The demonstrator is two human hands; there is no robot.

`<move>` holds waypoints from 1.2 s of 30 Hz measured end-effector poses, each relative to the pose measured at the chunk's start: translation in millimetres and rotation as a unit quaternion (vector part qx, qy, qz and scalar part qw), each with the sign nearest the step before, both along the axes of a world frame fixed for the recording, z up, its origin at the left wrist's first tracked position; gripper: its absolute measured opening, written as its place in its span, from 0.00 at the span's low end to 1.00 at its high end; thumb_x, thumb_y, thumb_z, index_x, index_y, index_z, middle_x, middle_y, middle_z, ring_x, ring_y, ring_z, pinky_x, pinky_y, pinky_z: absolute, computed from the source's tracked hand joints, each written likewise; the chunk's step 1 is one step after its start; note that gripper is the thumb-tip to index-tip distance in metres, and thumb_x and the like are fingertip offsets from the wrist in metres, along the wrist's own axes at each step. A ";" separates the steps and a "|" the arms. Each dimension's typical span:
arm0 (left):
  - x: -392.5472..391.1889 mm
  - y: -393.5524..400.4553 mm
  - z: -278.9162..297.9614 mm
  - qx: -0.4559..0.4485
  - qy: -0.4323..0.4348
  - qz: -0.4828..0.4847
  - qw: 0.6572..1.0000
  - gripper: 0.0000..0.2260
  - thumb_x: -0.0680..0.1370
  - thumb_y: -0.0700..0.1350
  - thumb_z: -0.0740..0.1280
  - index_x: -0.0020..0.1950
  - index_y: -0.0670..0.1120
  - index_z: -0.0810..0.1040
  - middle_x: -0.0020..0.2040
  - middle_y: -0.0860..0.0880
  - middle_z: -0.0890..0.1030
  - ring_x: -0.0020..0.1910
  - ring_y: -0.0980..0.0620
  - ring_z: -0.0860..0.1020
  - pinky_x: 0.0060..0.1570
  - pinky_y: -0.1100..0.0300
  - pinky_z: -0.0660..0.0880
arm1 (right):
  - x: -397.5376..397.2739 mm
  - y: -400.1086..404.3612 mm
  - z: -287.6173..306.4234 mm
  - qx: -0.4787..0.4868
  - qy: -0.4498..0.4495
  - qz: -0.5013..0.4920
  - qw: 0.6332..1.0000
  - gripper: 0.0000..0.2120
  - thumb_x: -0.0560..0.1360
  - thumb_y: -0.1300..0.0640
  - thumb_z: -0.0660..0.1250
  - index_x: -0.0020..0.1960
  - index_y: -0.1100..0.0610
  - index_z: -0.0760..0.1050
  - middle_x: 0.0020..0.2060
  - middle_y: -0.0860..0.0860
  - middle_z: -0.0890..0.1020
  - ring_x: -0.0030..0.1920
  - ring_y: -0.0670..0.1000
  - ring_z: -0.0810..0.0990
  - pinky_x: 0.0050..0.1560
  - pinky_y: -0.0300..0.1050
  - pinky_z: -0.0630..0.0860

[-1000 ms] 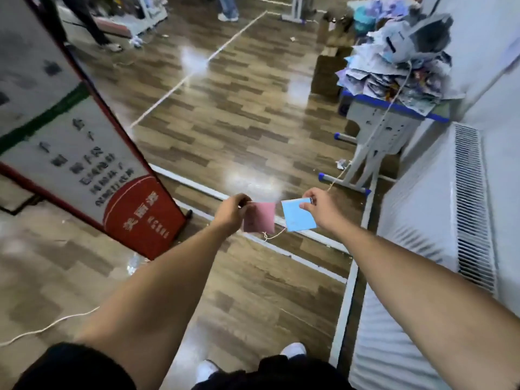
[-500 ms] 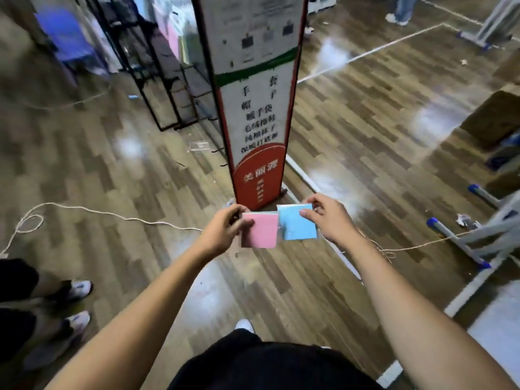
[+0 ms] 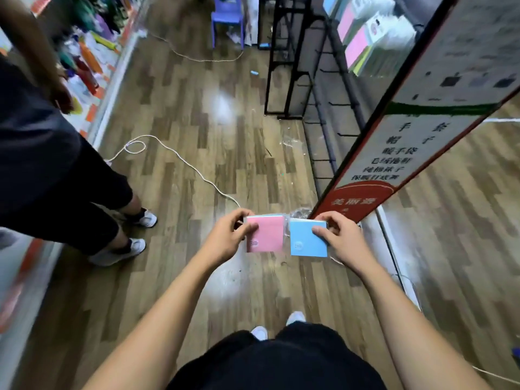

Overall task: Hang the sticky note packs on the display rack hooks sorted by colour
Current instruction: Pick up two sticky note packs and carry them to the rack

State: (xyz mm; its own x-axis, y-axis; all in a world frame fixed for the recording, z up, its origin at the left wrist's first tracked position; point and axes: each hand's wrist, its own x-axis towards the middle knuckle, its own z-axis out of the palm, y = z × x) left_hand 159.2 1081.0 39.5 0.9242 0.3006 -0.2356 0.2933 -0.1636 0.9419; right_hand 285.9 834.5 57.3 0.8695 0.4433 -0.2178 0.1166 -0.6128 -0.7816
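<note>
My left hand point(image 3: 225, 240) pinches a pink sticky note pack point(image 3: 267, 235) by its left edge. Beside it, my right hand point(image 3: 342, 240) holds a blue sticky note pack point(image 3: 306, 244) by its upper right corner. Both packs are flat, side by side at waist height over the floor. The black wire display rack point(image 3: 326, 114) with its hooks runs up the right side. Pink and pale packs point(image 3: 358, 45) hang on its upper part, blurred.
A tall sign panel point(image 3: 408, 153) with a red base leans right of my hands. Another person point(image 3: 56, 170) stands at the left with white shoes. A white cord point(image 3: 180, 161) snakes over the wooden floor. A purple stool point(image 3: 227, 21) stands far back. Shelves of goods point(image 3: 90, 57) line the left.
My view has swung left, from the open floor and a cluttered table to the rack aisle. Both hands kept their packs and drew them closer together, now held flatter.
</note>
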 end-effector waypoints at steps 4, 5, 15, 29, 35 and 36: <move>7.9 28.8 -1.0 -0.004 0.001 0.054 0.999 0.01 0.74 0.51 0.68 0.44 0.55 0.78 0.39 0.48 0.80 0.37 0.53 0.74 0.41 0.52 0.72 | 32.1 40.1 2.2 -0.009 -0.015 0.050 0.999 0.05 0.75 0.58 0.73 0.49 0.52 0.79 0.37 0.47 0.79 0.33 0.37 0.74 0.35 0.29 0.69; 12.2 35.5 -1.7 -0.004 0.003 0.063 0.998 0.01 0.74 0.51 0.68 0.44 0.55 0.78 0.39 0.49 0.80 0.37 0.53 0.74 0.41 0.52 0.72 | 41.5 48.8 2.0 -0.010 -0.015 0.056 0.998 0.05 0.75 0.58 0.73 0.49 0.52 0.78 0.37 0.48 0.80 0.33 0.38 0.74 0.34 0.29 0.69; 115.6 99.2 3.9 0.003 0.013 0.109 0.994 0.02 0.78 0.45 0.69 0.46 0.50 0.78 0.39 0.48 0.78 0.36 0.52 0.72 0.41 0.55 0.69 | 164.3 135.8 -8.9 0.013 0.016 0.095 0.995 0.05 0.75 0.57 0.72 0.48 0.49 0.77 0.43 0.57 0.82 0.38 0.49 0.75 0.38 0.40 0.72; 229.5 224.3 5.7 0.014 0.005 0.173 0.985 0.01 0.78 0.42 0.69 0.48 0.47 0.79 0.40 0.48 0.80 0.39 0.52 0.74 0.43 0.55 0.72 | 296.2 281.6 -20.8 0.025 0.041 0.145 0.988 0.05 0.75 0.59 0.72 0.48 0.50 0.78 0.45 0.58 0.83 0.38 0.52 0.76 0.46 0.53 0.78; 271.1 319.2 -8.0 0.024 -0.013 0.168 0.985 0.02 0.76 0.47 0.69 0.47 0.51 0.79 0.40 0.43 0.80 0.38 0.51 0.74 0.42 0.53 0.72 | 331.8 373.2 -19.2 0.023 0.017 0.141 0.990 0.04 0.75 0.60 0.71 0.49 0.55 0.79 0.47 0.56 0.83 0.44 0.59 0.78 0.45 0.46 0.75; 277.8 334.2 -8.1 0.023 -0.018 0.167 0.985 0.01 0.76 0.46 0.69 0.47 0.51 0.79 0.40 0.46 0.80 0.38 0.52 0.74 0.43 0.52 0.72 | 337.7 388.3 -16.2 0.017 0.011 0.140 0.990 0.04 0.75 0.60 0.71 0.49 0.55 0.80 0.47 0.56 0.83 0.42 0.57 0.77 0.43 0.43 0.74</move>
